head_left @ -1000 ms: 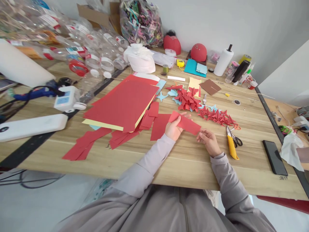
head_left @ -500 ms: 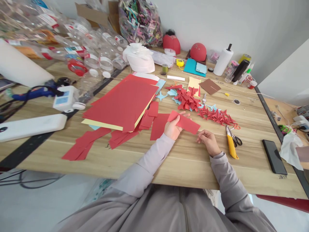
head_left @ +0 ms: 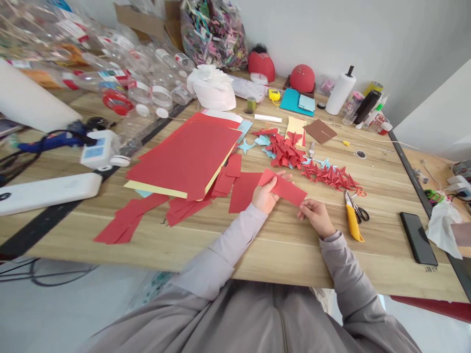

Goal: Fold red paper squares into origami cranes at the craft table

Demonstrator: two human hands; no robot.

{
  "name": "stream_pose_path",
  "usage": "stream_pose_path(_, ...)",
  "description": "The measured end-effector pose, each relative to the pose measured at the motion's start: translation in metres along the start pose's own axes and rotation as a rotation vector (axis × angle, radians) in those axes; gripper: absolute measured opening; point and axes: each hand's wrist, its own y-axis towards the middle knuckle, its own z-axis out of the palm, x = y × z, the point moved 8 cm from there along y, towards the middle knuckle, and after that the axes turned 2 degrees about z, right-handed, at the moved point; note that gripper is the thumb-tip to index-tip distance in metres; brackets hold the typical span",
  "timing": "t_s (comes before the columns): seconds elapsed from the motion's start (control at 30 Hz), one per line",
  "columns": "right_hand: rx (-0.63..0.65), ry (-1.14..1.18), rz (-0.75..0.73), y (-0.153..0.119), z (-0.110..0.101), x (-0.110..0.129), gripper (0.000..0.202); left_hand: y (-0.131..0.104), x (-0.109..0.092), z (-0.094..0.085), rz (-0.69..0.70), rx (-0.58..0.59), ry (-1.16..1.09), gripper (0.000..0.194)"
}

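Observation:
A rectangular piece of red paper (head_left: 290, 190) is in my left hand (head_left: 265, 197), thumb on top and fingers underneath. The fingers of my right hand (head_left: 315, 214) are closed at the paper's lower right edge, pinching it there. Under and left of my left hand a red paper sheet (head_left: 243, 192) lies flat on the table. Just beyond my hands are a pile of folded red paper stars (head_left: 289, 151) and a row of more red stars (head_left: 331, 176), with some light blue ones among them.
A stack of large red sheets (head_left: 187, 157) lies to the left, with cut red strips (head_left: 128, 219) in front. On the right are a yellow-handled cutter (head_left: 353, 223), scissors (head_left: 362, 213) and a black phone (head_left: 418, 238). Plastic bottles (head_left: 162, 95) crowd the far left.
My right hand has shifted slightly left and up to meet the paper's edge. The red paper in my left hand has moved a little to the right.

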Motion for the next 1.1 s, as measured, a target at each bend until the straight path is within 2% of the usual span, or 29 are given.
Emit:
stream_pose_path(0.2,-0.024,-0.007,0.005,-0.0021,-0.0033,0.0028,0.024,0.0041,-0.0074,-0.0082,0.054,-0.022,0.014,0.034)
stream_pose_path(0.33,0.004,0.034,0.015,-0.0037,-0.0023,0.0048,0.022,0.0045,-0.0072,-0.0090,0.053,-0.022,0.008,0.035)
stream_pose_path(0.7,0.004,-0.002,0.014,0.0005,0.0000,-0.0012,0.030,0.0004,-0.0014,-0.0011,0.021,-0.005,-0.014,0.035)
stream_pose_path(0.87,-0.011,-0.027,0.000,-0.0019,-0.0028,0.0030,0.025,0.0021,-0.0048,-0.0051,0.057,-0.012,-0.002,0.034)
stream_pose_path(0.97,0.025,-0.030,0.026,-0.0036,-0.0014,0.0028,0.023,0.0038,-0.0060,-0.0084,0.062,-0.026,-0.003,0.034)
stream_pose_path(1.1,0.021,-0.048,0.005,-0.0041,-0.0017,0.0019,0.032,0.0044,-0.0042,-0.0078,0.050,-0.006,0.005,0.035)
